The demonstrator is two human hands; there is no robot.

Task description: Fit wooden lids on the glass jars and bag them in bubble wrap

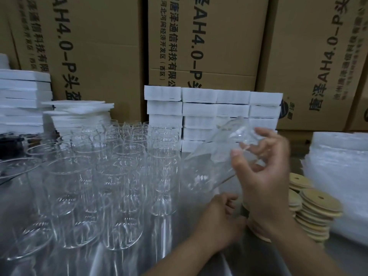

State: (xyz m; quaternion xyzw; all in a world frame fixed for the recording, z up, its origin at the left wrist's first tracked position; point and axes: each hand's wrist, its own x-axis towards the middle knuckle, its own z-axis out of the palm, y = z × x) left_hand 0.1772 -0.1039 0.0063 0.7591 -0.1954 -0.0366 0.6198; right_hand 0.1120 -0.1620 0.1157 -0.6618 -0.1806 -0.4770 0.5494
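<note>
My right hand [262, 172] holds a clear glass jar [215, 156] tilted in the air, its fingers and thumb curled round the upper end. The jar carries no lid. My left hand [219, 220] is lower, fingers curled, reaching toward a wooden lid [258, 235] that lies partly hidden under my right wrist; I cannot see whether it grips the lid. Stacks of round wooden lids [316, 212] with a small hole stand to the right. Several empty glass jars [95, 176] fill the table on the left.
Bubble wrap bags [338, 176] are piled at the far right. White foam blocks [211, 114] are stacked behind the jars and at the back left [23, 96]. Large cardboard boxes [199, 46] form a wall at the back.
</note>
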